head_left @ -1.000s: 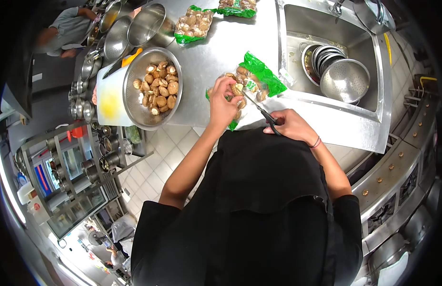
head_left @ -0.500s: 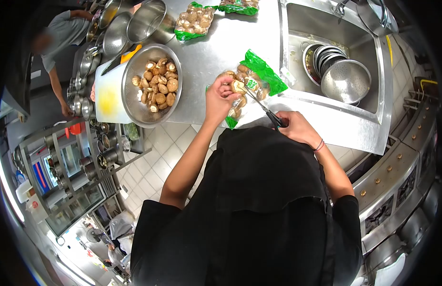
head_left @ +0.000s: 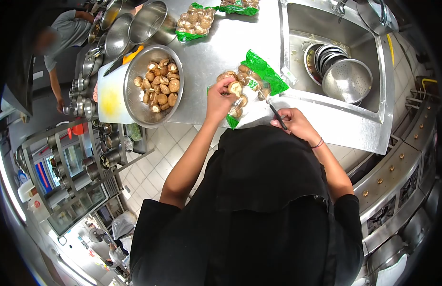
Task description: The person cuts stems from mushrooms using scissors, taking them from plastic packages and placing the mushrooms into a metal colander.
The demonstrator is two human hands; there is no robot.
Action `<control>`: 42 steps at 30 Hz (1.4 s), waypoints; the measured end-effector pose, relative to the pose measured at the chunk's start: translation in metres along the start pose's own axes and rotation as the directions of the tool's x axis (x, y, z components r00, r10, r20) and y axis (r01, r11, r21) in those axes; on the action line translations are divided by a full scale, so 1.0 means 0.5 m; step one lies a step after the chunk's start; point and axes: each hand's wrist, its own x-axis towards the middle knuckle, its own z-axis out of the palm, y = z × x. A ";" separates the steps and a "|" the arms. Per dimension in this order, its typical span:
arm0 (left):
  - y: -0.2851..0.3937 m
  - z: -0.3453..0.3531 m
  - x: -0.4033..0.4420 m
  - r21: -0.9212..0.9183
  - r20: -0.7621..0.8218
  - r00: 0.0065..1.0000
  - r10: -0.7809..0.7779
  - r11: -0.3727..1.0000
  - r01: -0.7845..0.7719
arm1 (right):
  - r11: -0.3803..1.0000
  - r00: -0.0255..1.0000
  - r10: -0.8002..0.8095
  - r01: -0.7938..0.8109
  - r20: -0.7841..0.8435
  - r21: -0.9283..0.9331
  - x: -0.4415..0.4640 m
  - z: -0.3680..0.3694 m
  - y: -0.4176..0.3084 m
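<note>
My left hand (head_left: pixel 219 98) pinches a mushroom (head_left: pixel 235 88), its pale underside turned up, above an opened plastic bag (head_left: pixel 264 71) with green ends. More brown mushrooms lie in and around that bag. In my right hand (head_left: pixel 296 125) is a pair of scissors (head_left: pixel 277 114) with black handles, blades pointing up and left over the bag, apart from the mushroom. Left of my hands, a perforated steel colander (head_left: pixel 130 86) holds many brown mushrooms (head_left: pixel 161 88).
Two more mushroom packs (head_left: pixel 195 23) lie at the counter's back. A yellow-stained cutting board (head_left: pixel 111 97) with a knife (head_left: pixel 113 66) sits beyond the colander. At right, a sink (head_left: pixel 321 24) holds stacked pans and a strainer (head_left: pixel 347 81). Another person (head_left: pixel 66 35) stands at far left.
My right hand has drawn the scissors slightly away from the mushroom, and they have turned in my grip. My left hand still holds the mushroom, nearly in place.
</note>
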 end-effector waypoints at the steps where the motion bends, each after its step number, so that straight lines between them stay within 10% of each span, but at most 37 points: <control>1: 0.003 -0.004 0.000 -0.034 -0.007 0.999 -0.043 0.998 0.043 | 1.000 1.000 -0.001 0.001 0.012 -0.016 -0.004 -0.004 -0.006; 6: 0.009 0.006 0.007 -0.089 -0.025 0.998 -0.062 0.994 0.059 | 0.912 0.983 -0.177 0.148 -0.040 -0.382 -0.009 0.003 -0.021; 17: -0.032 -0.005 0.005 0.239 -0.068 0.991 0.114 0.966 -0.095 | 0.951 0.990 -0.130 0.111 -0.048 -0.288 -0.011 0.002 -0.026; 23: 0.039 -0.012 0.006 0.546 0.077 0.969 -0.234 0.823 0.155 | 0.947 0.986 -0.158 0.134 -0.060 -0.293 -0.010 0.005 -0.024; 28: 0.051 -0.046 -0.006 -0.030 0.228 0.967 -0.111 0.992 0.121 | 0.943 0.990 -0.140 0.138 0.016 -0.303 -0.012 -0.010 -0.014; 42: 0.099 -0.140 -0.061 -0.120 -0.237 0.968 0.083 0.986 -0.114 | 0.853 0.859 -0.406 0.479 0.312 -0.209 0.119 0.065 -0.127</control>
